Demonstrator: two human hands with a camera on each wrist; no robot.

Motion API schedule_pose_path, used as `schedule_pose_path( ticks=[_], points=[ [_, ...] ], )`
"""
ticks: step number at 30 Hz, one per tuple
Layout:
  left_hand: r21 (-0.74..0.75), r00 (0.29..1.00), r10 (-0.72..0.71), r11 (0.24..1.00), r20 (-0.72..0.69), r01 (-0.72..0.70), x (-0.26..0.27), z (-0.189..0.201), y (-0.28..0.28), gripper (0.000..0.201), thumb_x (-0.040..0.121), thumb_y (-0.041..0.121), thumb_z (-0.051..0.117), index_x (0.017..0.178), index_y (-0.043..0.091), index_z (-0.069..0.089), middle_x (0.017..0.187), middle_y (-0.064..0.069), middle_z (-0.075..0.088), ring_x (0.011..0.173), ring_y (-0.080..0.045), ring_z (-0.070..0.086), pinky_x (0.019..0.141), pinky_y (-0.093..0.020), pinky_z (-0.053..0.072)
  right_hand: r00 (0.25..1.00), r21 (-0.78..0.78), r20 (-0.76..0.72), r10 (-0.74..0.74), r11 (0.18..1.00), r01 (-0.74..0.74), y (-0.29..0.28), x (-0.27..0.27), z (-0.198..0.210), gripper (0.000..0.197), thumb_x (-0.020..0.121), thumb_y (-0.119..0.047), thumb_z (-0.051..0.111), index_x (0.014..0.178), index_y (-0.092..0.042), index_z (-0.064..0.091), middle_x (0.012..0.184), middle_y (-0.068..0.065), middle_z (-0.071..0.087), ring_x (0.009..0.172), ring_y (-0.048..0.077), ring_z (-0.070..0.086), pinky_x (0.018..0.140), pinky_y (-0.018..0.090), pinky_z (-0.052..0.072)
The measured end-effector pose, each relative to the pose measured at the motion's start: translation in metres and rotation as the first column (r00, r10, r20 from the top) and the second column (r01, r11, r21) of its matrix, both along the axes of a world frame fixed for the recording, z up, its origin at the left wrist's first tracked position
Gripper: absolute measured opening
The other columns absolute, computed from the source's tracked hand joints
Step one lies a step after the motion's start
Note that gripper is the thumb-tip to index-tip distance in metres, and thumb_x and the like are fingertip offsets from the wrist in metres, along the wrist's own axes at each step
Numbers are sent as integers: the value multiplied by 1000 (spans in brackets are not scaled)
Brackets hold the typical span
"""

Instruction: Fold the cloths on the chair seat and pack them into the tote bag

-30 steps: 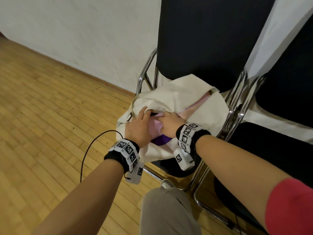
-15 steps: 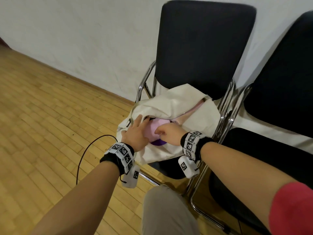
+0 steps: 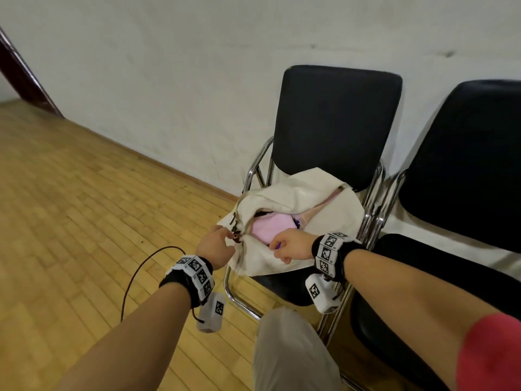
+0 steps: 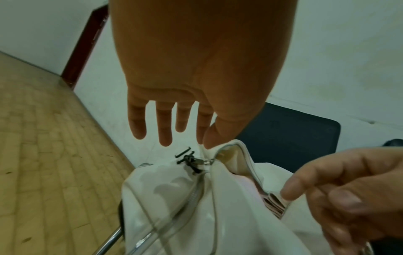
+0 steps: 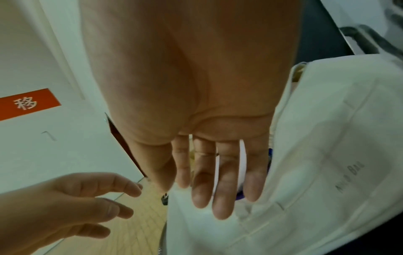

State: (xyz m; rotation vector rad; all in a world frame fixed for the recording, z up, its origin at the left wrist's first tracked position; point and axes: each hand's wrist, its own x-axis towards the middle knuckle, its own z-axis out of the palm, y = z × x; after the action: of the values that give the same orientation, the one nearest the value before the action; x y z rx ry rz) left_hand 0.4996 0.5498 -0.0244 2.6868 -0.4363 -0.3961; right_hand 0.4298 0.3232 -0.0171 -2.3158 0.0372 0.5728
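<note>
The cream tote bag [image 3: 324, 221] lies on the black chair seat [image 3: 282, 289] with its zipped mouth gaping. A folded pink cloth [image 3: 270, 225] sits inside, a purple cloth [image 3: 277, 245] showing at the near rim. My left hand [image 3: 221, 235] hovers at the bag's left end, fingers straight just above the dark zipper pull [image 4: 189, 162]; its thumb touches the bag's edge. My right hand [image 3: 277, 246] rests at the near rim of the mouth, fingers loosely extended over the front panel [image 5: 327, 155], holding nothing that I can see.
A second black chair [image 3: 451, 263] stands close on the right, chrome frames almost touching. A white wall is behind both. Wooden floor [image 3: 84, 221] stretches to the left, with a thin black cable [image 3: 135, 275] looping near the chair leg. My knee [image 3: 290, 348] is below.
Both hands have come out of the bag's mouth, where they pressed on the pink cloth. The left hand moved left to the zipper end; the right drew back to the near rim.
</note>
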Motion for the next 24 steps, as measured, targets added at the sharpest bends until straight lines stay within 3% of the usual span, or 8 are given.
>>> schedule_pose_path(
  ticks=[2,5,9,11,14,17,19,24],
  points=[
    [4,999,37,999,-16,-36,-1,-3,8,39,92,16,55,130,15,57,150,-6,40,121,-24,54,91,-30,45,999,-66,28,31,997,-29,8,1,7,34,95,-14,59,128,-8,62,90,3,67,77,16,63,68,18,49],
    [-38,991,114,992,-73,-117,-2,-9,19,39,92,17,56,131,15,58,142,-8,51,115,-24,57,86,-30,46,985,-277,134,113,958,-72,22,7,10,38,95,-18,56,133,-19,61,126,2,64,107,18,59,91,26,45],
    [-95,982,152,982,-113,-163,-2,-17,28,40,93,17,56,133,15,58,139,-7,56,121,-23,56,91,-30,46,952,-412,230,200,907,-91,49,26,3,46,97,-19,50,143,-26,50,140,3,55,127,24,52,103,32,42],
    [-127,980,155,977,-124,-171,-2,-18,31,40,93,18,56,133,15,57,138,-7,56,119,-23,57,90,-29,47,935,-490,257,245,867,-92,64,37,0,44,100,-18,47,144,-23,48,140,5,55,127,24,52,95,28,39],
    [-177,977,157,967,-144,-182,0,-19,35,40,93,16,55,133,14,57,137,-7,57,107,-23,62,81,-28,47,933,-642,229,277,764,-69,85,52,-4,32,100,-16,45,130,-18,55,122,7,63,109,27,61,76,31,42],
    [-187,977,152,966,-150,-179,1,-21,42,40,93,15,54,132,15,58,138,-6,56,110,-23,60,84,-29,47,932,-756,174,317,650,-79,101,65,-10,25,98,-10,46,119,-15,58,113,7,64,101,27,64,72,34,47],
    [-178,977,145,969,-154,-172,2,-24,47,39,93,15,53,131,16,59,138,-5,56,115,-23,58,88,-30,47,923,-803,141,358,587,-106,108,72,-14,25,96,-6,47,115,-14,61,111,7,66,99,26,65,69,32,43],
    [-177,977,150,968,-149,-176,4,-27,56,37,93,17,54,129,15,61,136,-4,57,116,-23,57,93,-33,49,918,-843,128,376,529,-99,112,81,-21,27,96,-4,47,114,-14,64,113,5,67,103,24,65,70,29,39]
  ],
)
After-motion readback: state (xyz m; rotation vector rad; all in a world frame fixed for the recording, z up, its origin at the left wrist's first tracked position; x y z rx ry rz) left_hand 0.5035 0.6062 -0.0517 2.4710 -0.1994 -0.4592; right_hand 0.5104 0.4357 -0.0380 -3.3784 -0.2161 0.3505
